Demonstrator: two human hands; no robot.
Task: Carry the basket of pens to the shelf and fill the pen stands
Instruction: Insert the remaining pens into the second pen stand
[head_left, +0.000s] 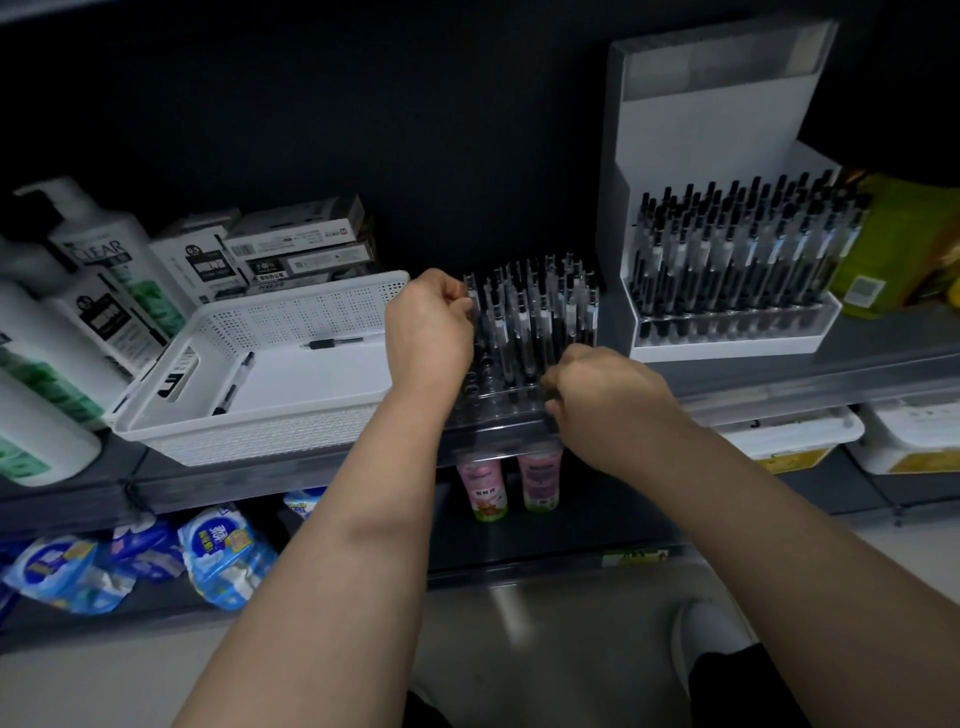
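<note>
A white perforated basket (291, 317) sits on the dark shelf, left of centre, with two black pens (332, 343) lying inside. To its right stands a clear pen stand (535, 332) partly filled with upright pens. My left hand (428, 325) is at the stand's left side, fingers pinching an upright pen (470, 296) there. At the stand's front right corner my right hand (597, 395) has its fingers curled, and what they hold is hidden. A white display stand (727, 270) full of black pens stands further right.
Shampoo bottles (98, 270) and pen boxes (296, 244) crowd the shelf's left and back. A green-yellow package (893, 244) is at the far right. Below are tissue packs (218, 556), two pink bottles (509, 483) and white bins (795, 436). A shoe (706, 639) shows on the floor.
</note>
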